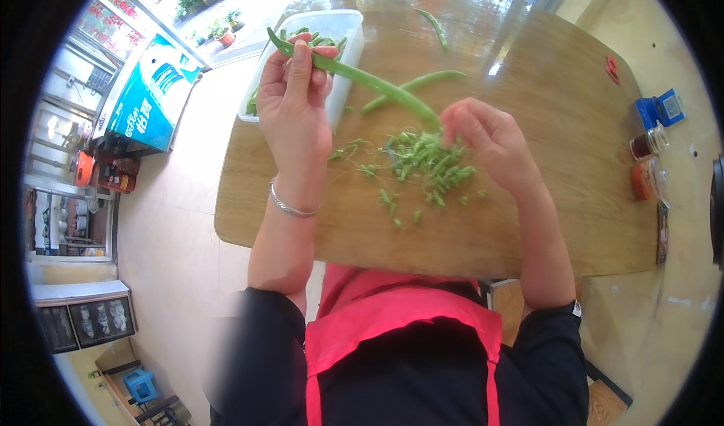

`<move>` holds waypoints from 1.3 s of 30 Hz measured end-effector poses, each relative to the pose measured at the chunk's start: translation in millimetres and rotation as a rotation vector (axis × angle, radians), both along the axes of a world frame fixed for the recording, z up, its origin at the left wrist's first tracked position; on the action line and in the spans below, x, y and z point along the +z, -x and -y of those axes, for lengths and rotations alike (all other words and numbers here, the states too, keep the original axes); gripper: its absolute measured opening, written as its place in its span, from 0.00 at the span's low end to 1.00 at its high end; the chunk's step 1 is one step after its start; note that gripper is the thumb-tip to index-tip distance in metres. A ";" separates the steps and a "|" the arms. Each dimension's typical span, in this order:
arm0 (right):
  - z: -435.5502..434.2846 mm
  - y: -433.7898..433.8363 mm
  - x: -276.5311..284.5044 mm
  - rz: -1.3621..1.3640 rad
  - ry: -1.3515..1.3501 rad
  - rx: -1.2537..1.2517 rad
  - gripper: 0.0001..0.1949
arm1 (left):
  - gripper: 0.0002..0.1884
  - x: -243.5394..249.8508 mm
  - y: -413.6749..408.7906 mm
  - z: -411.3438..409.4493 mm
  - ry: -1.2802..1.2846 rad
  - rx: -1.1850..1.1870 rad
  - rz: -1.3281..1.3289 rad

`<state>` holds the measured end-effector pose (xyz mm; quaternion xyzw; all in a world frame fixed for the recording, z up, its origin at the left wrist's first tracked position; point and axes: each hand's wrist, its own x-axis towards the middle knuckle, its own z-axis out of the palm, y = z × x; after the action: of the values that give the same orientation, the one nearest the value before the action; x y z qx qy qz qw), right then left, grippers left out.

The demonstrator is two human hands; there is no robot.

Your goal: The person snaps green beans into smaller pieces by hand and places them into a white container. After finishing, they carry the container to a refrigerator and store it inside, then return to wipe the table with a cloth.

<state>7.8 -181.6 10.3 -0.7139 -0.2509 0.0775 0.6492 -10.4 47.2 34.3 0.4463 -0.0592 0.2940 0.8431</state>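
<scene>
A long green bean pod [379,83] stretches between my two hands above the wooden table. My left hand [300,86] grips it near its curved, pointed end, thumb on top, over a translucent plastic container [348,66] that holds green bean pieces [251,102]. At the pod's other end are the fingertips of my right hand [481,137], slightly blurred and pinched together. Below that end lies a pile of trimmed bean tips and strings [430,163]. Another whole bean pod [435,78] rests on the table behind the held one, and a smaller pod [434,28] lies farther back.
By the wall on the right stand a jar with dark contents [639,146], a jar with orange-red contents [642,180] and a blue stand [659,112]. A small red object [612,69] lies near the right edge of the wooden table [571,199].
</scene>
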 end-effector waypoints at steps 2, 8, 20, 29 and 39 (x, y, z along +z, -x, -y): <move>-5.6 6.8 7.3 0.008 -0.046 0.069 0.10 | 0.08 -2.5 1.0 1.9 -0.003 0.028 -0.028; -5.3 14.2 7.7 0.007 0.040 0.033 0.11 | 0.08 -1.4 9.8 27.6 -0.114 -0.021 -0.121; 6.3 13.1 15.2 0.079 -0.017 -0.008 0.06 | 0.10 -0.6 15.4 27.5 -0.160 -0.206 -0.217; -11.4 35.1 28.7 0.786 0.204 0.357 0.07 | 0.21 -10.3 9.7 28.1 -0.077 -0.850 -0.534; 9.0 -6.7 1.9 0.128 0.106 -0.096 0.12 | 0.17 4.8 24.9 24.9 -0.748 -0.787 -0.344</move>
<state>14.5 -190.6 12.2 -0.7620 -0.2527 0.0138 0.5960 -35.3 22.3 39.1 0.7003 -0.1830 -0.1604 0.6711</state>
